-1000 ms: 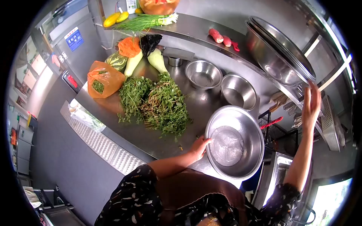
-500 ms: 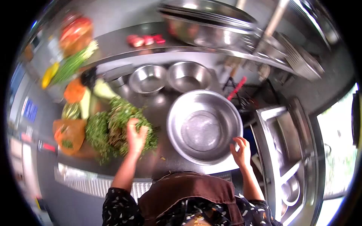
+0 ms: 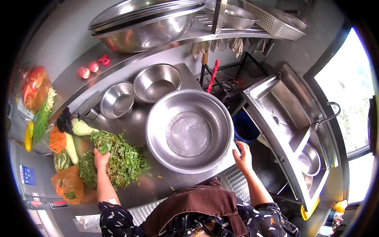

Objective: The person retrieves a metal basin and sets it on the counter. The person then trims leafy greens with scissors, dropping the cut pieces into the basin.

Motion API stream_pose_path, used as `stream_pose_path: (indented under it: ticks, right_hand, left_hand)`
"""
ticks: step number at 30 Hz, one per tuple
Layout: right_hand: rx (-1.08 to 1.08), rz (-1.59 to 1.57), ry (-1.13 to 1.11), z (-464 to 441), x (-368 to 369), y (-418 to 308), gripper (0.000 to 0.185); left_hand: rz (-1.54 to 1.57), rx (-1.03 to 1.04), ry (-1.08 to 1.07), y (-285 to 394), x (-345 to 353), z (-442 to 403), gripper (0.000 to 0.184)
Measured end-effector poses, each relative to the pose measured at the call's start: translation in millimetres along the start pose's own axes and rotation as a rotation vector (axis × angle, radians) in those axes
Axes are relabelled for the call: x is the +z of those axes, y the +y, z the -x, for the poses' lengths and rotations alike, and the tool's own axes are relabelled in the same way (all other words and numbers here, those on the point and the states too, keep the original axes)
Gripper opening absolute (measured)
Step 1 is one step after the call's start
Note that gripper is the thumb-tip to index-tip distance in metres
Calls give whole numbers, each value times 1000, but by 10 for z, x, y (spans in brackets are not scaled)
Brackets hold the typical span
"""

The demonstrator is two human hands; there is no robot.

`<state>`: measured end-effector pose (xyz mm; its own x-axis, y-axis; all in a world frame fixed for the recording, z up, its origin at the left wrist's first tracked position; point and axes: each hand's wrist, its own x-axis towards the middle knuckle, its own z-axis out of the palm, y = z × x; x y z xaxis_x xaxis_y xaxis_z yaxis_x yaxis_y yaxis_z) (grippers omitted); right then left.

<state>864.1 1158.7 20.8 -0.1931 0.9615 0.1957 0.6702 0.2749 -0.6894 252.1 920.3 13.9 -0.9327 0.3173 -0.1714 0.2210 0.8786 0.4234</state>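
A big heap of leafy greens point(image 3: 122, 158) lies on the left part of the steel table. My left hand point(image 3: 102, 158) is pushed into the heap's left side, its fingers wrapped into the stems and partly covered by leaves. Right of the greens stands a wide steel basin point(image 3: 188, 132) with nothing in it but a little wetness on its bottom. My right hand point(image 3: 242, 156) hovers just off the basin's right rim, holding nothing, fingers apart and curved. Behind the basin sit two smaller steel bowls, a larger bowl point(image 3: 157, 83) and a smaller bowl point(image 3: 117, 100).
An orange bag point(image 3: 68, 185), a striped squash point(image 3: 62, 161) and a pale gourd point(image 3: 83, 128) lie left of the greens. A shelf point(image 3: 79, 85) with stacked basins point(image 3: 146, 31) crosses behind. A sink point(image 3: 278, 106) stands right, a blue bucket point(image 3: 245, 127) beside the table.
My left hand has gone from over the greens into their left side and closed there. My right hand stays by the basin's rim. The camera view has turned.
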Motion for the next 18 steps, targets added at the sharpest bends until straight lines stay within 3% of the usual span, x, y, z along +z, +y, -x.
stream_pose_path:
  ticks: [5,6,10,14,16,17,18]
  right_hand:
    - [-13,-126,34,-918,-191,406,21]
    - [35,-220,24,-1215,-182,510,18]
    - [-107,-268,58,-2675,47,892,15]
    - [-123,-24,33,-3976,483,1153,20]
    - [-197,-33,40,-4489,923,1535,22]
    - [-142,58,12,-4662,1098,1626,22]
    - [-86,152,-20,-4792,1279,1736,23]
  left_hand:
    - [-40,2,159,571,-422,458,83]
    - [-30,-31,199,797,-483,661,81]
    - [168,78,326,874,-377,1161,81]
    - [54,205,380,860,126,1412,88]
    - [-172,-86,242,1166,347,1585,94]
    - [-204,99,291,586,549,1389,97]
    - [-219,81,296,608,560,1394,97]
